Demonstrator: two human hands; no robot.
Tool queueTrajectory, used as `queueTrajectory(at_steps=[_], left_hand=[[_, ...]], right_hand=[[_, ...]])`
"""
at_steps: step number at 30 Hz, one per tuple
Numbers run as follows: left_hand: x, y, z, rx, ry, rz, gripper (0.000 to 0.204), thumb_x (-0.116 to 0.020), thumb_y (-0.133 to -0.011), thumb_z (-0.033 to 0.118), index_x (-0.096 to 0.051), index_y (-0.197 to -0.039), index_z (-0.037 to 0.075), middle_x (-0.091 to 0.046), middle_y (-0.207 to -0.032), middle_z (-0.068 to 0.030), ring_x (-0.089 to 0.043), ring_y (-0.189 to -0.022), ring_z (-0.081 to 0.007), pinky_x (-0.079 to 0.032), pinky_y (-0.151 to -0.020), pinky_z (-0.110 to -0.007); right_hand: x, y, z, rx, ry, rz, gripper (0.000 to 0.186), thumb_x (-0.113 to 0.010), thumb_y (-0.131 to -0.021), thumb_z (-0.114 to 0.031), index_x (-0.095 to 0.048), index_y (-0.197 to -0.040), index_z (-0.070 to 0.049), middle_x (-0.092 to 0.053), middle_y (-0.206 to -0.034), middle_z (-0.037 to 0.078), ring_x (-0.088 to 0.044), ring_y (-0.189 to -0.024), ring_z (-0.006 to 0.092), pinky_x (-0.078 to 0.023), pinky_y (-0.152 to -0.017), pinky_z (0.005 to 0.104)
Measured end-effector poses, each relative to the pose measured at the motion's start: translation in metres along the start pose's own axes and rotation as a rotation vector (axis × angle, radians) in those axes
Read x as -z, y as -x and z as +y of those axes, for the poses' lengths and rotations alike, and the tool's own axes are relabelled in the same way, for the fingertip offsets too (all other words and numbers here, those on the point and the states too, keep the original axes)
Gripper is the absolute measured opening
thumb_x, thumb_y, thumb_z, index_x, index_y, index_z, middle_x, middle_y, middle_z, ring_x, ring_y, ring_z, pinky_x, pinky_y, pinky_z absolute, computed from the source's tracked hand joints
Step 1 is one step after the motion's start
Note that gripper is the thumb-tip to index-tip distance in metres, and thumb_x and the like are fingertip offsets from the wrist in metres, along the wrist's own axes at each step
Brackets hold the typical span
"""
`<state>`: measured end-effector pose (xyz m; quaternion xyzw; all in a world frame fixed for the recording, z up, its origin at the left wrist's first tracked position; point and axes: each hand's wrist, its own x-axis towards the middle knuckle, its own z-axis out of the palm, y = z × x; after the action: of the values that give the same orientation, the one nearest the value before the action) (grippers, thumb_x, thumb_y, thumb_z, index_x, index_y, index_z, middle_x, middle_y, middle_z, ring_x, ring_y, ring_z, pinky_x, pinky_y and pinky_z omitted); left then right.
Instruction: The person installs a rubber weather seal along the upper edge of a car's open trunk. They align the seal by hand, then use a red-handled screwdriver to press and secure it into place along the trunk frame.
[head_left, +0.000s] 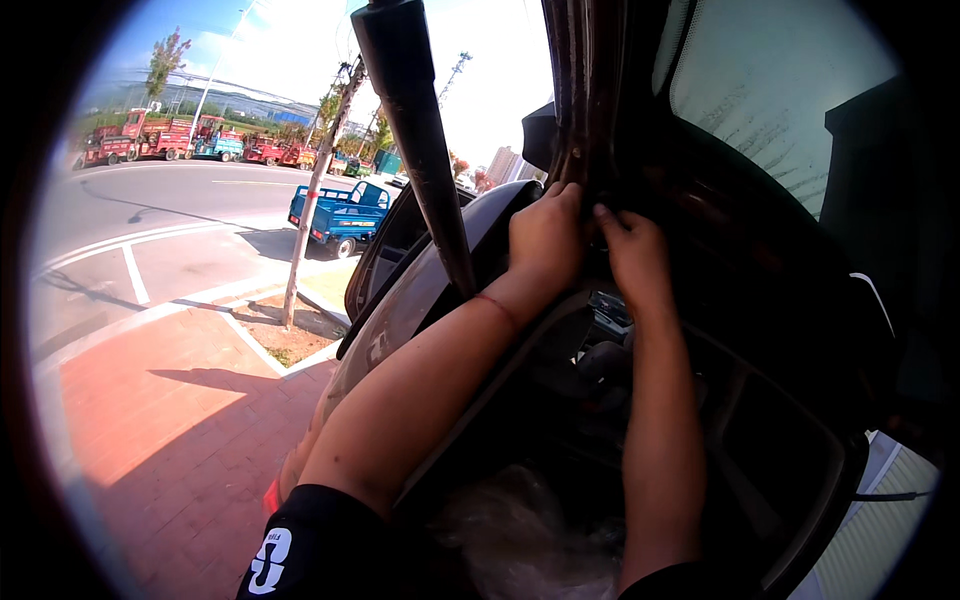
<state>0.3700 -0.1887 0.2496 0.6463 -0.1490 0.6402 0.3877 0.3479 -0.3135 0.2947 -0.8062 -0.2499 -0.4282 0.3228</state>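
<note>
We have both hands raised into the shadow of an open vehicle (385, 345). Our left hand (545, 235) bends over a dark edge strip (580, 90), which runs upward from it; the fingers are curled, but we cannot tell whether they grip the strip or only press against it. Our right hand (638, 250) is just beside it, thumb raised toward the same spot, and the shadow keeps us from telling whether its fingers close on anything. A black strut (415, 110) slants down to the left, its lower end near our left wrist (505, 305) (near enough to matter). If we pull hard and lose hold, the left hand could, we judge, knock back into that strut. The poor light might also make us misplace a thumb and pinch it. Anything let slip could vanish around the crumpled clear plastic (520, 540) below.
</note>
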Motion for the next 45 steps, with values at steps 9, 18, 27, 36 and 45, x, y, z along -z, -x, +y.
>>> queueTrajectory(at_steps=[9, 18, 27, 36, 45], left_hand=[[0.004, 0.033, -0.004, -0.256, 0.078, 0.064, 0.050, -0.057, -0.091, 0.005, -0.054, -0.139, -0.005, -0.059, -0.134, -0.0253, -0.061, -0.115, -0.0406, -0.051, -0.098, -0.044], [0.013, 0.062, 0.007, -0.303, 0.101, -0.139, 0.047, -0.058, -0.084, 0.006, -0.060, -0.129, -0.010, -0.037, -0.151, -0.0422, -0.059, -0.116, -0.0424, -0.048, -0.104, -0.045], [0.022, 0.057, 0.013, 0.191, 0.427, 0.073, 0.027, -0.065, -0.081, 0.008, -0.059, -0.105, -0.003, -0.054, -0.135, -0.0327, -0.061, -0.109, -0.0476, -0.051, -0.095, -0.050], [0.018, 0.063, 0.004, -0.169, 0.180, 0.003, 0.023, -0.065, -0.079, 0.012, -0.058, -0.096, -0.002, -0.054, -0.138, -0.0365, -0.064, -0.094, -0.0413, -0.052, -0.090, -0.050], [0.019, 0.029, 0.010, -0.004, 0.460, 0.260, 0.029, -0.061, -0.091, 0.009, -0.060, -0.119, -0.001, -0.068, -0.109, -0.0217, -0.068, -0.096, -0.0408, -0.054, -0.083, -0.044]], right_hand=[[-0.021, 0.013, 0.006, 0.166, -0.103, 0.348, 0.030, -0.074, -0.096, -0.027, -0.073, -0.093, 0.003, -0.068, -0.074, 0.012, -0.060, -0.068, 0.0153, -0.047, -0.065, 0.0327], [0.006, 0.001, -0.005, -0.106, -0.328, 0.002, 0.032, -0.072, -0.097, -0.028, -0.072, -0.090, 0.003, -0.065, -0.079, 0.002, -0.054, -0.074, 0.0101, -0.043, -0.070, 0.0298], [-0.001, 0.003, -0.009, -0.129, -0.395, 0.062, 0.024, -0.080, -0.092, -0.024, -0.074, -0.092, 0.000, -0.068, -0.083, 0.001, -0.060, -0.077, 0.0093, -0.045, -0.071, 0.0261], [-0.010, 0.004, -0.004, -0.023, -0.328, 0.266, 0.027, -0.082, -0.090, -0.024, -0.076, -0.089, 0.002, -0.069, -0.077, 0.001, -0.060, -0.071, 0.0089, -0.046, -0.065, 0.0246], [-0.039, 0.009, -0.008, 0.078, 0.169, 0.567, 0.041, -0.080, -0.087, -0.043, -0.077, -0.092, -0.003, -0.076, -0.087, 0.013, -0.072, -0.080, 0.0309, -0.054, -0.072, 0.0391]])
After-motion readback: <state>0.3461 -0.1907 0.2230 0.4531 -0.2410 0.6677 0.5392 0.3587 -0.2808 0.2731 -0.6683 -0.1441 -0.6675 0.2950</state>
